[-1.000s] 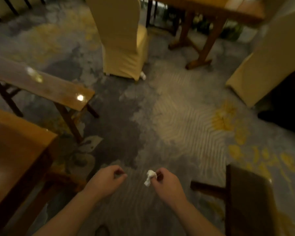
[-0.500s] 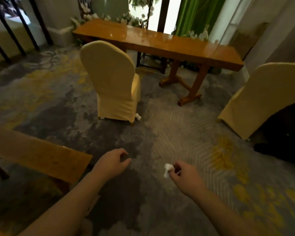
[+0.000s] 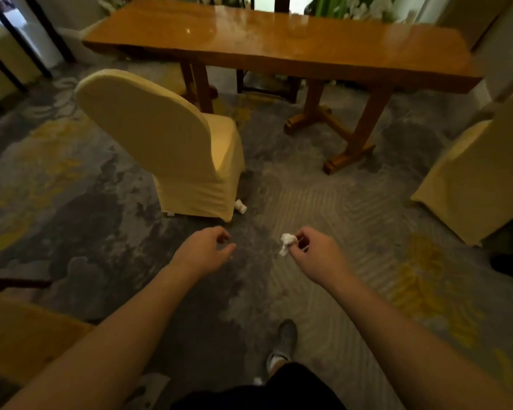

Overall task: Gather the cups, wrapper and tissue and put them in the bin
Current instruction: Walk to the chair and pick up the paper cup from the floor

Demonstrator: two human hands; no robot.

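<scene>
**Tissue pinched in the right hand**

Both forearms reach forward from the bottom of the frame, over the patterned carpet (image 3: 323, 196). At centre right, the right hand (image 3: 316, 251) pinches a crumpled white tissue (image 3: 287, 242) at its fingertips. At centre left, the left hand (image 3: 205, 250) hangs loosely curled, holding nothing. A small white object (image 3: 240, 206) lies on the carpet beside the covered chair (image 3: 172, 152), mid-frame.

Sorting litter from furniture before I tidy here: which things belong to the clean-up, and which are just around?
Part of the job:
- crumpled tissue, pinched in the right hand
- small white item on the carpet by the chair, possibly a cup
- left hand, empty

Just around:
- covered chair
- wooden table
- second covered chair
</scene>
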